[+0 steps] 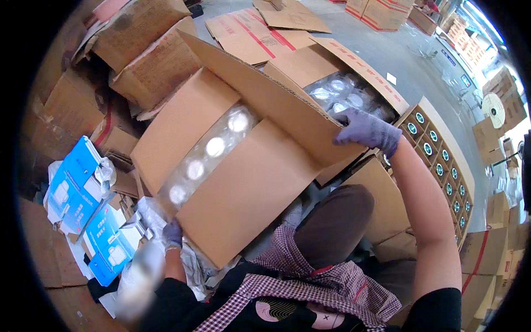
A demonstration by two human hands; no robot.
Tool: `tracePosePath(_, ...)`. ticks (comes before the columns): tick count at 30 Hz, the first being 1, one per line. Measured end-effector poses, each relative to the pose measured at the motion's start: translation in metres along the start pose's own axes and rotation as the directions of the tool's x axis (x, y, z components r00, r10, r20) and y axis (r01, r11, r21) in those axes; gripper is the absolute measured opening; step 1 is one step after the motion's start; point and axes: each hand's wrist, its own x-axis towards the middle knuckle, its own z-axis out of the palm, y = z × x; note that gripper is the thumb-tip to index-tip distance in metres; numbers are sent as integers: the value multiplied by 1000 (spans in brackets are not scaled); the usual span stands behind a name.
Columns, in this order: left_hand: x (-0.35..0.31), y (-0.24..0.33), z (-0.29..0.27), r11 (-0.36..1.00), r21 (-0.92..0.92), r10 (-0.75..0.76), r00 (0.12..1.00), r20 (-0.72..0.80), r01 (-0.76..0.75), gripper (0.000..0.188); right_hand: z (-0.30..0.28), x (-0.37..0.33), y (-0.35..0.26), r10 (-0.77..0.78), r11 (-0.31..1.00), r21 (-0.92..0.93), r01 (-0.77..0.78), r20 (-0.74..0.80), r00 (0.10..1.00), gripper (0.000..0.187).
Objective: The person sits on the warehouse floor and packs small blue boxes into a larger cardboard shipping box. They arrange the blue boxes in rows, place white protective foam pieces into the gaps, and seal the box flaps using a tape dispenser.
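Note:
An open cardboard box (251, 191) lies tilted in front of me. Between its two folded-in flaps, a row of clear-wrapped items with round white tops (215, 146) shows. My right hand (368, 131), in a purple-grey glove, is closed over the right end of the long raised flap (265, 91), thumb toward me. At the box's near left corner is my left hand (172, 234), also gloved, its fingers curled against the cardboard and partly hidden. Crumpled clear plastic wrap (152, 213) lies beside that hand.
Blue printed cartons (74, 185) lie at the left, below stacked brown boxes (149, 66). Behind the box, another open carton (307, 63) holds wrapped items. A divided carton (437, 160) of round-topped items stands at the right. Flattened cardboard (254, 33) lies on the grey floor (365, 47).

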Motion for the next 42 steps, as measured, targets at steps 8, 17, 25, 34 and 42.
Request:
tracePosePath(8, 4, 39, -43, 516, -363, -781, 600, 171, 776, 63, 24, 53, 77, 109, 892, 408, -194, 222, 969, 50)
tracePosePath(17, -8, -9, -27, 636, -246, -742, 667, 63, 731, 50, 43, 112, 172, 423, 802, -325, -501, -283, 861, 57)
tracePosePath(25, -2, -68, -14, 652, -254, -709, 693, 129, 715, 58, 131, 147, 202, 454, 839, -294, -458, -84, 887, 36)
tracePosePath(34, -14, -94, -27, -125, -779, -264, 737, 623, 614, 48, 292, 145, 231, 404, 869, 113, -482, 401, 823, 47)
tracePosePath(42, 14, 66, -64, -196, -952, 152, 967, 206, 234, 45, 318, 153, 312, 455, 729, 498, -471, 162, 876, 39)
